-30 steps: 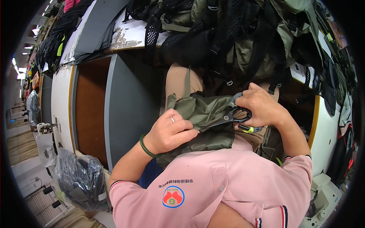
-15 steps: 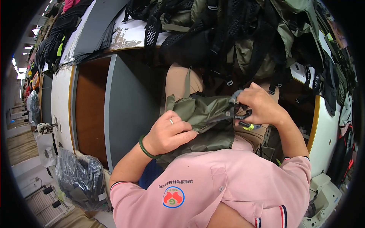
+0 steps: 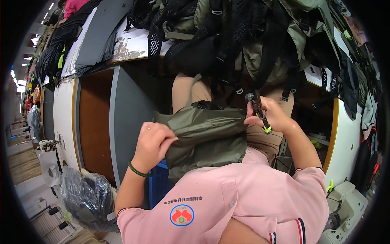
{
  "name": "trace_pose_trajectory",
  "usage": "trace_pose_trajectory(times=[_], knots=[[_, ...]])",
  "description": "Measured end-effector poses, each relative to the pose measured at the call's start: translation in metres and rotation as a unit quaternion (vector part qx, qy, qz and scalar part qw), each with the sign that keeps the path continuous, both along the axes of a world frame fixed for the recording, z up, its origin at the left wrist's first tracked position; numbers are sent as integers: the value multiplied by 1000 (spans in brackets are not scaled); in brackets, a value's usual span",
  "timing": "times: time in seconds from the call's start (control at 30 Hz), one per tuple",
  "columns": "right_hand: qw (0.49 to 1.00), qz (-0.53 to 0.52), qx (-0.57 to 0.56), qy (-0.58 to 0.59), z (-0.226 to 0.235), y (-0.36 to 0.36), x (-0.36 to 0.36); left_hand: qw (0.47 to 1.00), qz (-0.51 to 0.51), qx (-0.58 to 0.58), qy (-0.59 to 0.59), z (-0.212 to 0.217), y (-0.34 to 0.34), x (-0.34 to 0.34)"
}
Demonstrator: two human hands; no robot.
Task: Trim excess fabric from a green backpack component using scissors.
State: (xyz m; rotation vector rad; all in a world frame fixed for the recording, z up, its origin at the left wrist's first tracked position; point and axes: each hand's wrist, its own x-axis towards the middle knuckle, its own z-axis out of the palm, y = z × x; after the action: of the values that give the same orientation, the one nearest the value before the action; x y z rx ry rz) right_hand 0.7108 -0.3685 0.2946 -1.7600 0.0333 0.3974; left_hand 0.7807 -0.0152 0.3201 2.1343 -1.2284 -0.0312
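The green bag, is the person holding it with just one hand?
No, the left hand and the right hand both grip the green bag.

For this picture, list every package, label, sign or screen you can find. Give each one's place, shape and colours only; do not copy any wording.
Clear plastic bag: lower left on the floor, crumpled, holding dark goods.
Round badge: on the pink shirt, bottom centre, blue ring around red.
No signs or screens show.

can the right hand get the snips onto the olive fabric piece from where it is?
Probably yes. The right hand holds the snips right at the upper right edge of the olive fabric piece, which the left hand grips; nothing lies between them.
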Motion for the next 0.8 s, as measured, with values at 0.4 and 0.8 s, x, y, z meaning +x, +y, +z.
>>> trace_pose_trajectory(times=[0.4, 0.8], knots=[[978, -11, 205, 27, 4, 23, 8, 985, -18, 53, 163, 4, -59, 13], [982, -131, 73, -118, 19, -38, -6, 658, -110, 316, 675, -126, 180, -115]])
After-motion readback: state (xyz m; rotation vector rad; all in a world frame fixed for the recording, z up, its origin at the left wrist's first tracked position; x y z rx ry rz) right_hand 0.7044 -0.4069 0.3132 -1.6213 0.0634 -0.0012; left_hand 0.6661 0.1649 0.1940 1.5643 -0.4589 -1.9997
